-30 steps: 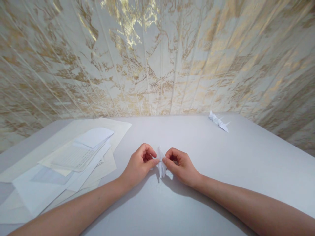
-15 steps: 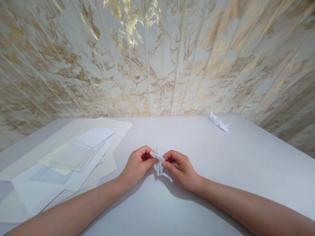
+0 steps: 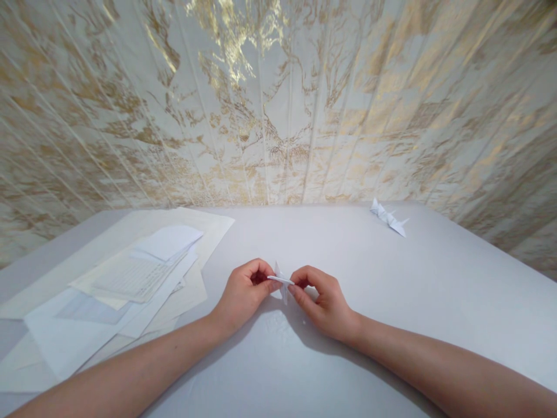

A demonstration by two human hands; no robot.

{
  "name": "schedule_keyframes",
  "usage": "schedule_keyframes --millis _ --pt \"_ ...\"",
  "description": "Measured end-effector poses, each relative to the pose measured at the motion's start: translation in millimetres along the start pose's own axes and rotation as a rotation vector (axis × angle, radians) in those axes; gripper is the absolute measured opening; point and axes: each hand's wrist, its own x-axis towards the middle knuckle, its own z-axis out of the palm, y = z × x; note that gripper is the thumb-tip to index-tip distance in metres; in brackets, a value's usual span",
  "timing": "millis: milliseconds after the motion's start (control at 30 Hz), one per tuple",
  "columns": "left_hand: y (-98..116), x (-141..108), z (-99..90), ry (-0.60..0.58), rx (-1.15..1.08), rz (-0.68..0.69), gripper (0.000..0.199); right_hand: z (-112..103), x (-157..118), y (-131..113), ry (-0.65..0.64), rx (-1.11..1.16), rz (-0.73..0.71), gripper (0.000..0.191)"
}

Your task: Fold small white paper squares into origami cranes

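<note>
Between my two hands is a small folded white paper crane [image 3: 282, 280], held just above the table near the middle of the view. My left hand [image 3: 249, 288] pinches its left side between thumb and fingers. On the other side my right hand [image 3: 321, 297] grips the right end in the same kind of pinch. Thin pointed parts of the paper stick out above and below the held edge. My fingertips hide some of the folds.
A spread of loose papers and envelopes [image 3: 100, 313], one with writing on it, covers the left of the white table [image 3: 278, 371]. Small folded paper cranes [image 3: 389, 218] stand in a row at the back right. A gold-patterned wall [image 3: 270, 116] rises behind the table.
The paper crane has tilted between my fingers, so its held edge now looks flatter and narrower and its lower points show less. Both hands have stayed almost in place.
</note>
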Motion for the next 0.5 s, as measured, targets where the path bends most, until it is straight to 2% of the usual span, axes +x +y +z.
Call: schedule_keyframes --millis 100,333,500 --pt "0.2 0.5 0.0 0.0 0.001 0.002 0.017 0.6 0.4 -0.3 0.0 0.042 0.051 0.007" --pt "-2.8 1.6 -0.7 -0.001 -0.009 -0.008 0.014 1.8 0.3 1.1 0.011 0.058 0.071 0.007" --pt "-2.3 1.3 0.9 -0.002 -0.164 -0.023 0.018 2.8 -1.4 4.0 0.027 0.077 0.078 0.008"
